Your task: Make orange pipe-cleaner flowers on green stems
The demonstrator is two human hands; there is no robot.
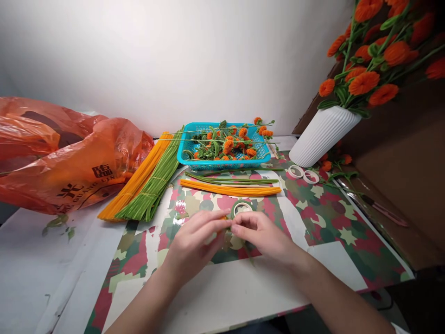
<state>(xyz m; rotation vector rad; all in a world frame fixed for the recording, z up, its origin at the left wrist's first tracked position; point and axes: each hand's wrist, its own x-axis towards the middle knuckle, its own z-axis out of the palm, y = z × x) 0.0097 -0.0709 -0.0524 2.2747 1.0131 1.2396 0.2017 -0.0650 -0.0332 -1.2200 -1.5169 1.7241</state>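
My left hand (198, 239) and my right hand (262, 234) meet over the middle of the table, fingertips pinched together. Between them is a small orange and green pipe-cleaner flower piece (224, 218), mostly hidden by the fingers. A thin green strand hangs down below my right fingers, slightly blurred. Just behind the fingertips lies a roll of green floral tape (242, 207). Beyond it, orange pipe cleaners (229, 188) and green pipe cleaners (227, 179) are laid out crosswise.
A blue basket (224, 163) of orange flowers stands at the back. Left are bundles of orange stems (134, 178) and green stems (153, 185), and an orange plastic bag (86, 167). Right are a tilted white vase (323, 134), white tape rolls (295, 172) and pink-handled tool (389, 214).
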